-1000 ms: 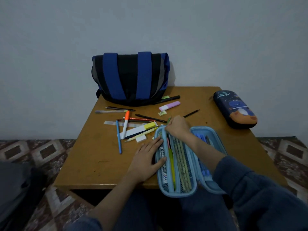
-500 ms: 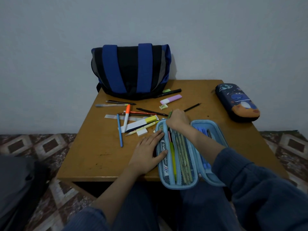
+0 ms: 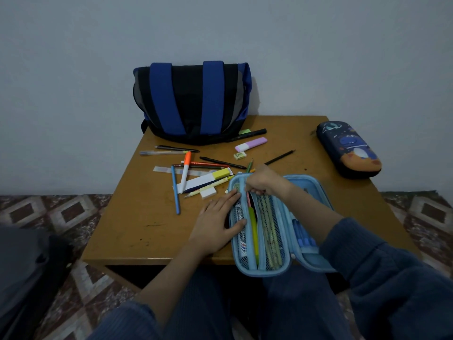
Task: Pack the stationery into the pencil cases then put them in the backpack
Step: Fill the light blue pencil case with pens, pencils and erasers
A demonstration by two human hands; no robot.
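Observation:
A light blue pencil case (image 3: 266, 266) lies open at the table's front edge, with pencils and a yellow-green marker under its mesh flaps. My left hand (image 3: 217, 223) rests flat on the case's left flap, fingers straight. My right hand (image 3: 263, 181) is at the case's far end, fingers curled into the top of the middle pocket; what they pinch is hidden. Loose pens, pencils, rulers and erasers (image 3: 196, 173) lie scattered on the table behind the case. A blue and black backpack (image 3: 193, 101) stands at the table's back edge.
A dark blue pencil case (image 3: 348, 148) with a space print lies zipped up at the table's right edge. The wooden table (image 3: 142, 231) stands against a pale wall. A dark bag (image 3: 24, 271) sits on the patterned floor at the left.
My right hand has drawn back a little from the loose pencils and curled down into the top of the case's middle pocket. My left hand stays on the left flap.

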